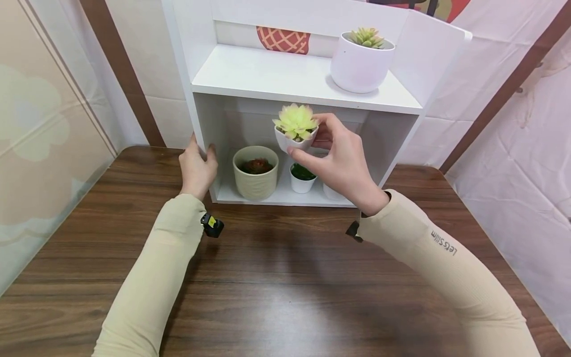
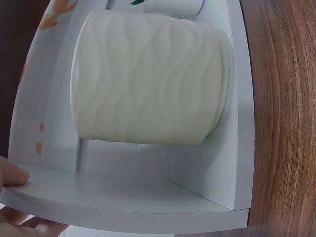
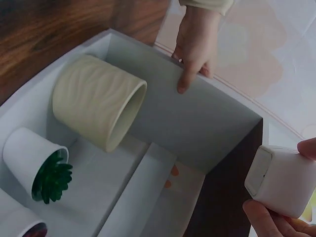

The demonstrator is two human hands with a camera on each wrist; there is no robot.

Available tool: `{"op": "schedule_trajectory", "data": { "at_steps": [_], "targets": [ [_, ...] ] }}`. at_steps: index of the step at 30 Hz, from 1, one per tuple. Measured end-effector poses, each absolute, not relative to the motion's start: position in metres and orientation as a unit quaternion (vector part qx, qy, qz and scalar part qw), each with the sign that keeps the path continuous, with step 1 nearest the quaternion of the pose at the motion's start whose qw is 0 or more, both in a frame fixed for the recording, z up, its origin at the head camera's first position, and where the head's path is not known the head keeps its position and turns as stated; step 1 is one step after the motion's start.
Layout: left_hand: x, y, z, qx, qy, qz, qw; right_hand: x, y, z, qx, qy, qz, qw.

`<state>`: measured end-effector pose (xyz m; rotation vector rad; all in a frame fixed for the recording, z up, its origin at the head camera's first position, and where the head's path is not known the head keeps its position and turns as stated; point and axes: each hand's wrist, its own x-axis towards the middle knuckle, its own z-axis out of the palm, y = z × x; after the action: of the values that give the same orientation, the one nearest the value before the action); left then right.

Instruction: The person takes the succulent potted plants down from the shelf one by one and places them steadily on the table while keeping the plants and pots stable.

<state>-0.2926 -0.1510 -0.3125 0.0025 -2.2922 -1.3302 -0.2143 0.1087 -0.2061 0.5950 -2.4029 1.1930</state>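
Observation:
Between the thumb and fingers of my right hand is a small white pot with a pale yellow-green succulent. It is held up in front of the lower compartment of the white shelf. The right wrist view shows the pot's base turned to the camera. My left hand grips the shelf's left side panel, thumb inside and fingers outside. Close to that hand, a cream wavy-textured pot with a reddish plant stands on the lower board.
A small white pot with a dark green plant stands right of the cream pot. Beside it, another white pot is partly hidden by my right hand. A larger white pot with a succulent sits on the upper board. The shelf stands on a brown wooden table.

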Motion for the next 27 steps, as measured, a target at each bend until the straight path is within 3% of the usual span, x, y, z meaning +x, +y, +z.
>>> {"op": "schedule_trajectory", "data": {
  "at_steps": [27],
  "targets": [
    [-0.293,-0.152,-0.313,0.001,-0.839,-0.487,0.243,-0.200,0.100,-0.231,0.239,-0.852,0.438,0.156]
  ]
}}
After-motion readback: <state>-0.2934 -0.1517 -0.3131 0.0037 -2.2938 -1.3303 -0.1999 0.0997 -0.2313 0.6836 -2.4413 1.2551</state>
